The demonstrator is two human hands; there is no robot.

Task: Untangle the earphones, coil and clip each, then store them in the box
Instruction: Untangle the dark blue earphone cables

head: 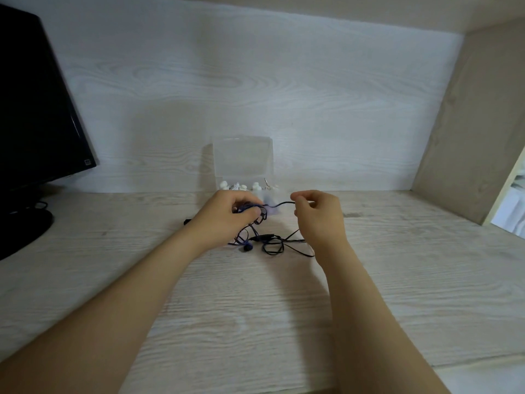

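Note:
A tangle of dark blue and black earphone cables (270,243) lies on the wooden desk (255,308), partly lifted. My left hand (227,214) grips a bunch of the cable above the desk. My right hand (318,214) pinches a black strand that stretches taut between the two hands. A blue earbud (247,247) and an inline remote (264,237) rest on the desk below. Behind the hands stands a clear plastic box (243,163) with its lid raised, holding white earphones (241,186).
A black monitor (37,109) on its stand (25,223) occupies the left side, with a cable beside it. A wood-grain back wall (255,95) and a beige side panel (468,123) enclose the desk.

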